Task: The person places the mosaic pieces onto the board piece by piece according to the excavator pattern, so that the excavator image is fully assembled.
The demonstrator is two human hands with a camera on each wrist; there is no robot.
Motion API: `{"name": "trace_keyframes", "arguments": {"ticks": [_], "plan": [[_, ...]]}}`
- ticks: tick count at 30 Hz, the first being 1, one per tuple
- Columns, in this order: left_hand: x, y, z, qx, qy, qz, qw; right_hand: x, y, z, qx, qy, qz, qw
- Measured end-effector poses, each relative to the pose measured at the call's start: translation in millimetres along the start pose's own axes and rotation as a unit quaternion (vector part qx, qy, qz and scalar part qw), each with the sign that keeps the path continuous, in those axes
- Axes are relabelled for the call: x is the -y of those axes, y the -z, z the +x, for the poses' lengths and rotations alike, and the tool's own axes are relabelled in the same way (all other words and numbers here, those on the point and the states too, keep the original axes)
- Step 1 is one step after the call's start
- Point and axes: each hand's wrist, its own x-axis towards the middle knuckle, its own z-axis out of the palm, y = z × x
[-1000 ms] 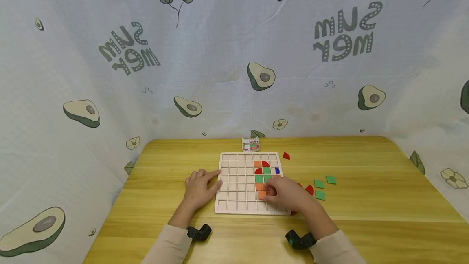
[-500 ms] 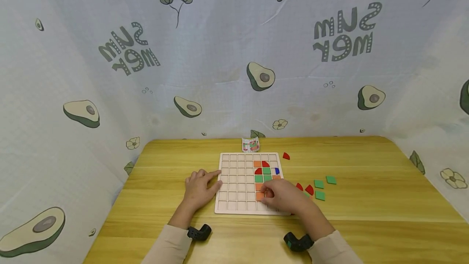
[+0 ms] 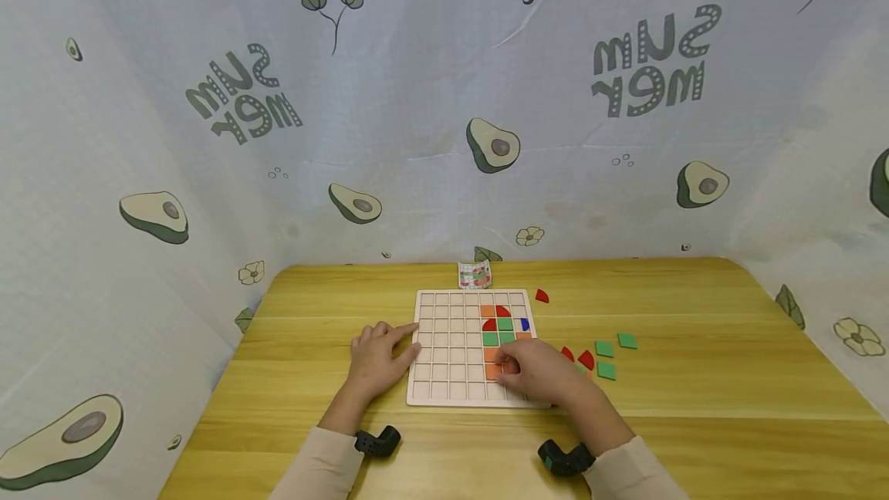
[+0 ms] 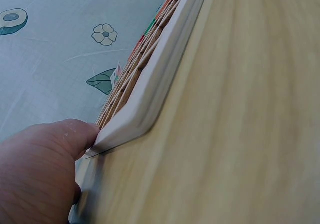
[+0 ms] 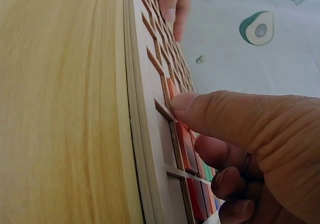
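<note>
A pale wooden grid board (image 3: 442, 388) lies on the table, with orange, green, red and blue pieces in its right part. My right hand (image 3: 545, 367) is over its lower right, thumb and index fingertips at an orange square tile (image 3: 491, 372) lying in a cell. In the right wrist view the thumb touches this orange tile (image 5: 171, 86); the other fingers are curled, and the index is hidden behind the thumb. My left hand (image 3: 375, 357) rests at the board's left edge, index finger straight. The left wrist view shows its thumb touching the board's corner (image 4: 125, 126).
A small pattern card (image 3: 475, 275) stands behind the board. Right of the board lie green square tiles (image 3: 606, 370) and red quarter-circle pieces (image 3: 586, 359), some partly hidden by my right hand. Another red piece (image 3: 542, 296) lies near the far right corner. A printed curtain (image 3: 417, 99) hangs behind.
The orange tile has shifted slightly left and now sits squarely in its cell, and my right hand moved a little with it. My left hand stays where it was.
</note>
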Motion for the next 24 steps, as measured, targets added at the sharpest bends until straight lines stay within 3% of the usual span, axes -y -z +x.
{"name": "trace_keyframes", "arguments": {"ticks": [11, 18, 24], "plan": [[-0.5, 0.3, -0.8, -0.004, -0.005, 0.001, 1.0, -1, 2, -0.9, 0.007, -0.004, 0.006, 1.0], [-0.8, -0.5, -1.1, -0.004, -0.005, 0.001, 1.0, -15, 27, -11.6, 0.001, -0.104, 0.071, 0.9921], [-0.9, 0.7, -1.6, -0.004, -0.006, -0.003, 1.0, -46, 55, -29.1, -0.04, -0.133, 0.087, 0.9865]]}}
